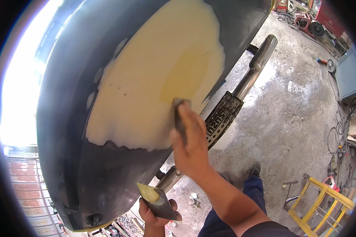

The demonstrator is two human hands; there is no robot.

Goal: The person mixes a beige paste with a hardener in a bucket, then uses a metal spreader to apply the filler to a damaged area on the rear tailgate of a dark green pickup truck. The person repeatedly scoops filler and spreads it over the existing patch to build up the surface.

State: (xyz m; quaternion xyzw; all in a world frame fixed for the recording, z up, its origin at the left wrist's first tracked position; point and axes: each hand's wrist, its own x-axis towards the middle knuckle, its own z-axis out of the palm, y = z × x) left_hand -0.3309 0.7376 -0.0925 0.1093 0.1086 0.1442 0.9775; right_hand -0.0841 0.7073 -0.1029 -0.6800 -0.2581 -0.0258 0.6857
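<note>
A dark vehicle body panel [118, 170] fills the left and middle, with a large cream patch of body filler [122, 114] on it. Within the patch is a fresher, yellower smear of filler [188, 71]. My right hand [192, 144] grips a thin dark spreader [179, 124], its far edge against the panel at the smear's lower end. Below, my left hand [148, 215] holds a flat grey mixing plate [167, 209] between thumb and fingers. A lump of yellowish putty [149, 193] sits on the plate's upper corner.
A chrome side step [245, 81] with a dark tread pad [225, 118] runs along the panel's lower edge. On the concrete floor [277, 122] are a yellow ladder [320, 199] at lower right, a grey cabinet [350, 73], and red equipment with cables [302, 19] at the far right.
</note>
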